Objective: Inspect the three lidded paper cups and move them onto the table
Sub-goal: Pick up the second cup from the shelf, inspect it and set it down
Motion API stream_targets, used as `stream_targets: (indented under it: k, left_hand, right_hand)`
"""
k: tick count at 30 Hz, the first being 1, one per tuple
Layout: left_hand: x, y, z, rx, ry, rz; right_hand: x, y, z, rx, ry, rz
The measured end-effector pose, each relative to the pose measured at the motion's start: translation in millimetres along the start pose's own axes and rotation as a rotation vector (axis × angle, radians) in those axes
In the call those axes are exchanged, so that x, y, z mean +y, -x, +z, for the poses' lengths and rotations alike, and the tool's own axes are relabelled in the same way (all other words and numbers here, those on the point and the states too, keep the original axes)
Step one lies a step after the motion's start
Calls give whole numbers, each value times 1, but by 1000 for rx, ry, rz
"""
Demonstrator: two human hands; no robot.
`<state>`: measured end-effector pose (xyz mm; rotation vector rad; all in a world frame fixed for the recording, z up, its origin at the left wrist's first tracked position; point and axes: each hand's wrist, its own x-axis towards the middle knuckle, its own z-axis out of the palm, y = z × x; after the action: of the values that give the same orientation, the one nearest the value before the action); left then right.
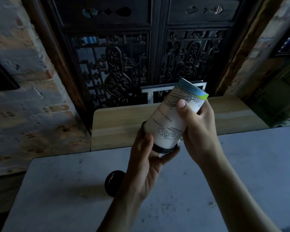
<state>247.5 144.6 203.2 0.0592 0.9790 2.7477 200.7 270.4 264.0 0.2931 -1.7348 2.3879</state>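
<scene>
A white paper cup (167, 124) with black line drawings and a blue-green band is held tilted, upside down, above the grey table (241, 164). Its black lid points down toward me. My left hand (146, 163) grips the lid end from below. My right hand (197, 129) grips the cup's base end, thumb across the printed side. A second cup stands on the table behind my left wrist; only its black lid (115, 182) shows. No third cup is in view.
A light wooden ledge (124, 124) runs along the table's far edge, below dark carved wooden doors (149, 56). Brick wall stands at the left and right. A metal frame (151, 92) sits on the ledge behind the cup.
</scene>
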Motion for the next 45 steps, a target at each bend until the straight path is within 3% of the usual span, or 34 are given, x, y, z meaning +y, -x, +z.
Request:
stream_targets:
  k: [5,9,22,33,45]
  left_hand:
    - [8,2,2,106,-34,-114]
    - [11,3,-2,76,-73,-159]
    - [9,2,-3,3,-127,69]
    - [18,5,-3,17,-95,-156]
    - [12,2,-4,43,-191,150]
  right_hand:
    - [-3,0,-4,-107,-37,23]
    - [-10,-1,-6,-206,-92,81]
    - [0,4,2,-36,-32,8]
    - [-7,-1,-2,-144,-82,65]
    - [0,2,7,-2,-69,22]
